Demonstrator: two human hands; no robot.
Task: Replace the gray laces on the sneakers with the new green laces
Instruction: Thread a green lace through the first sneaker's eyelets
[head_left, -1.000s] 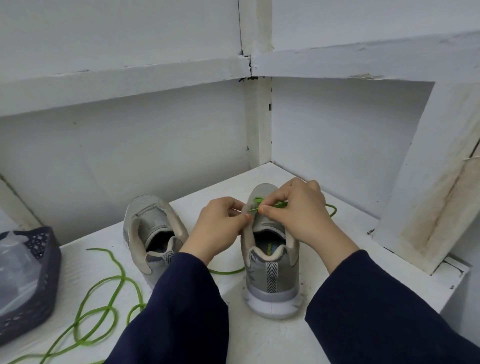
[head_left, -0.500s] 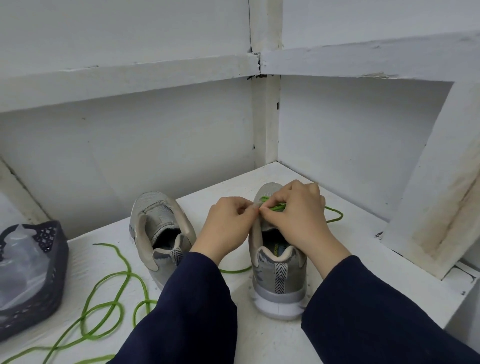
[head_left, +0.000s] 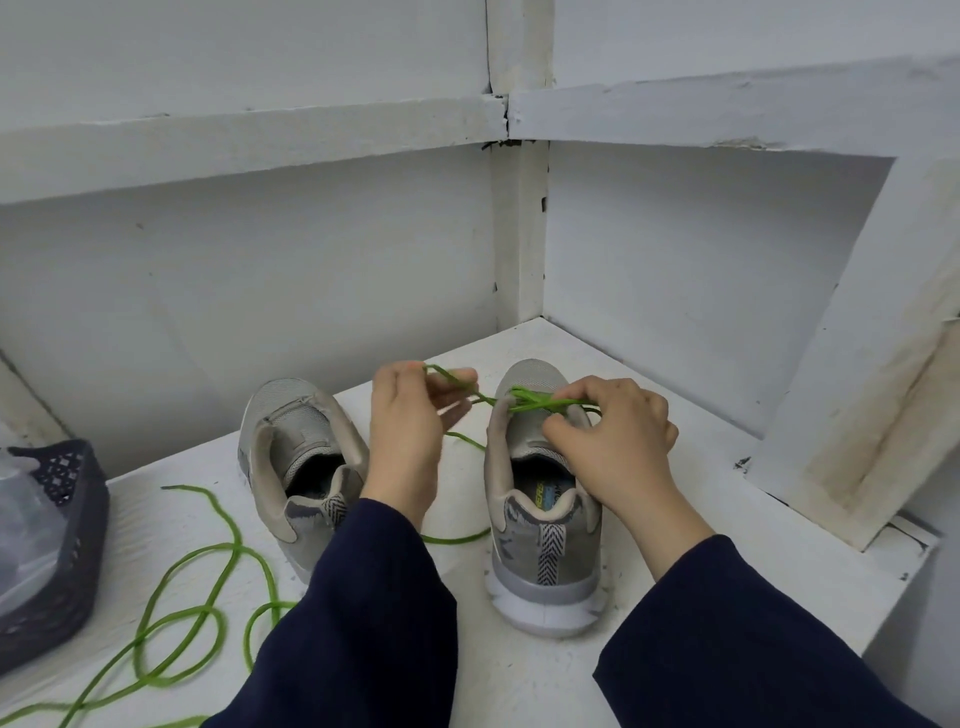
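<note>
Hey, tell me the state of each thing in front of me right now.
Right sneaker: upright, partly laced in green.
Left sneaker: upright, unlaced.
Held lace: stretched between both hands.
Left hand: pinching it, raised.
Right hand: pinching it over the sneaker.
Spare lace: loose, in loops.
Basket: holds a clear bag.

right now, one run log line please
left hand: holds green lace | right hand: pinches lace over sneaker | other sneaker: unlaced | spare lace: loose
</note>
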